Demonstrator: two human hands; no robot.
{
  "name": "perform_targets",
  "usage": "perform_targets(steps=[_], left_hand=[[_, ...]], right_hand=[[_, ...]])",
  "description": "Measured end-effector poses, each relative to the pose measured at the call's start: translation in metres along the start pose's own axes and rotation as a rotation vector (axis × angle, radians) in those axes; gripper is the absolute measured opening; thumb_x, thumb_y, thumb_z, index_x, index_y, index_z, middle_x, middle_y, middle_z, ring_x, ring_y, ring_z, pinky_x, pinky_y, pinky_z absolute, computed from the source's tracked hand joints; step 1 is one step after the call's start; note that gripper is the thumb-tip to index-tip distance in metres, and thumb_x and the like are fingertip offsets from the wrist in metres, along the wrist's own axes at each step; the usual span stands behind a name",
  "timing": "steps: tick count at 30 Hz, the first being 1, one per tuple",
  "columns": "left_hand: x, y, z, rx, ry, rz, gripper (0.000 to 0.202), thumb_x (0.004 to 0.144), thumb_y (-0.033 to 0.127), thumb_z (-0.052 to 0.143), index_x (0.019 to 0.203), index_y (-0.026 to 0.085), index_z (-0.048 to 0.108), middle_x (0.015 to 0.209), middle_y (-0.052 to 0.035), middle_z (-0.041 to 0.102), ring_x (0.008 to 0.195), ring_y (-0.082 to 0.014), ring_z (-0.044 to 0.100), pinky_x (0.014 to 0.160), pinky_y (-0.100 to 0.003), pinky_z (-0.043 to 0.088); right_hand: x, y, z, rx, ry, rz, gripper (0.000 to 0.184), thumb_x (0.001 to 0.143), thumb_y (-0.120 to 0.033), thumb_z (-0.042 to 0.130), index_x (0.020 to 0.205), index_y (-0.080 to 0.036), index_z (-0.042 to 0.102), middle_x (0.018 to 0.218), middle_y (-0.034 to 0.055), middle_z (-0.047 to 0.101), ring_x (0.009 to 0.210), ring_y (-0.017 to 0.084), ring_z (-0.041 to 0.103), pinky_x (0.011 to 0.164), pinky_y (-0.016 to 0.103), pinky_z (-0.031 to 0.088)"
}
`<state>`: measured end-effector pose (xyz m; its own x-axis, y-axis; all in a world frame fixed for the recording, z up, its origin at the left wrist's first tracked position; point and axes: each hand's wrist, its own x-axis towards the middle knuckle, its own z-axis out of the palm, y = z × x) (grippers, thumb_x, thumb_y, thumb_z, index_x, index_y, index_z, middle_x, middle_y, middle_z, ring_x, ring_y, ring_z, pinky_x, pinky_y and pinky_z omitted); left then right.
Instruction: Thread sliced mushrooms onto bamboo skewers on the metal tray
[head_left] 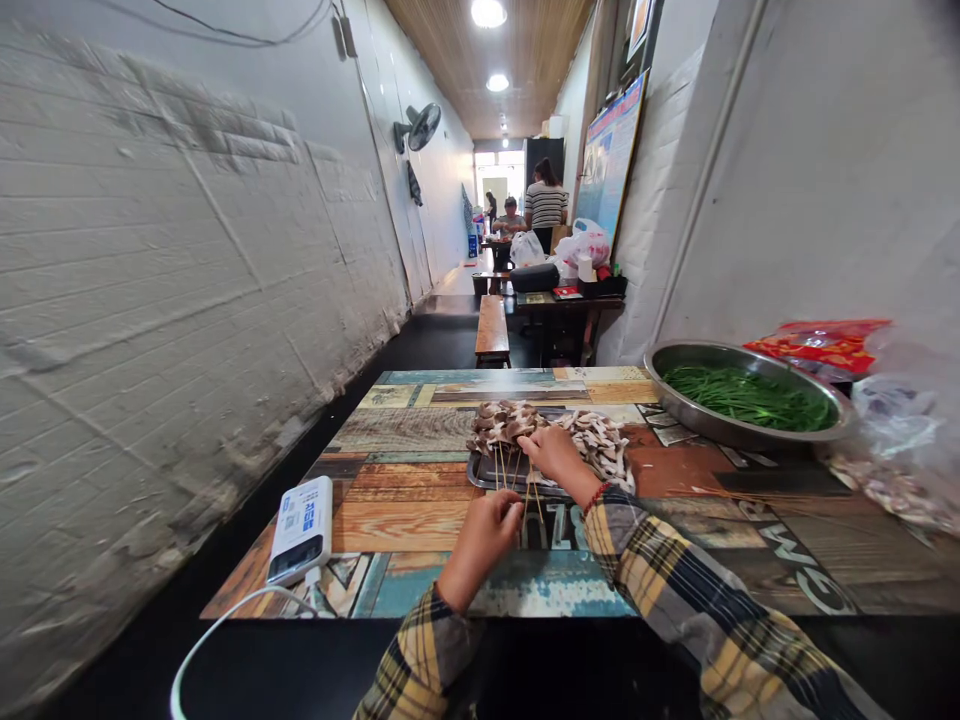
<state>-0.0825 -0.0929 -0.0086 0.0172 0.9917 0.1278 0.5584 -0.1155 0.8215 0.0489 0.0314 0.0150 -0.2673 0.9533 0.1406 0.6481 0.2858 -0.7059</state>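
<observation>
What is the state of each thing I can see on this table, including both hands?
Left hand: closed around thin wooden skewers.
Right hand: fingers closed at skewered mushroom pieces.
Grey metal tray: holding mushrooms.
Round steel basin: filled with thin green vegetables.
White power bank: lying flat, white cable plugged in.

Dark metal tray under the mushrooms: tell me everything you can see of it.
The dark metal tray is shallow with a raised rim, and looks like thin sheet metal. It lies flat on the wood-patterned table top. Pale-brown mushroom pieces cover most of it, so only its near left edge shows. Thin wooden skewers pass over that edge, and the person's right hand is above it.
</observation>
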Motion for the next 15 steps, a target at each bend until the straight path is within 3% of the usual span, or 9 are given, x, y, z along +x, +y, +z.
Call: perform_targets(steps=[3,7,12,15], left_hand=[[0.001,0.002,-0.013,0.088,0.121,0.062,0.026,0.085,0.034,0.048,0.089,0.017,0.067,0.073,-0.0056,0.07,0.07,-0.0184,0.065,0.064,-0.027,0.048],[0.01,-0.006,-0.032,0.177,0.361,0.078,0.026,0.086,0.035,0.048,0.092,0.017,0.066,0.088,-0.0082,0.069,0.082,-0.0204,0.064,0.073,-0.032,0.048],[0.026,-0.032,-0.037,0.266,0.504,0.12,0.025,0.082,0.033,0.053,0.098,0.017,0.064,0.097,-0.0101,0.065,0.098,-0.0241,0.06,0.089,-0.04,0.046],[0.034,-0.044,-0.028,0.227,0.476,0.129,0.032,0.082,0.037,0.055,0.106,0.017,0.06,0.107,-0.0117,0.063,0.105,-0.0254,0.057,0.094,-0.044,0.045]], right_hand=[[-0.012,0.0,-0.007,-0.099,-0.005,-0.019,0.037,0.087,-0.035,0.055,0.058,-0.015,0.067,0.076,0.016,0.072,0.083,0.024,0.066,0.067,0.027,0.038],[-0.028,0.008,-0.016,-0.127,-0.013,-0.029,0.034,0.09,-0.034,0.051,0.068,-0.015,0.069,0.08,0.0141,0.073,0.082,0.022,0.066,0.065,0.025,0.038],[-0.035,0.019,-0.014,-0.019,-0.053,0.022,0.042,0.094,-0.032,0.041,0.065,-0.015,0.065,0.062,0.0075,0.07,0.055,0.014,0.063,0.056,0.022,0.04],[-0.031,0.02,-0.003,0.082,-0.1,0.084,0.046,0.095,-0.034,0.038,0.064,-0.014,0.064,0.057,0.0058,0.069,0.041,0.01,0.057,0.045,0.019,0.038]])
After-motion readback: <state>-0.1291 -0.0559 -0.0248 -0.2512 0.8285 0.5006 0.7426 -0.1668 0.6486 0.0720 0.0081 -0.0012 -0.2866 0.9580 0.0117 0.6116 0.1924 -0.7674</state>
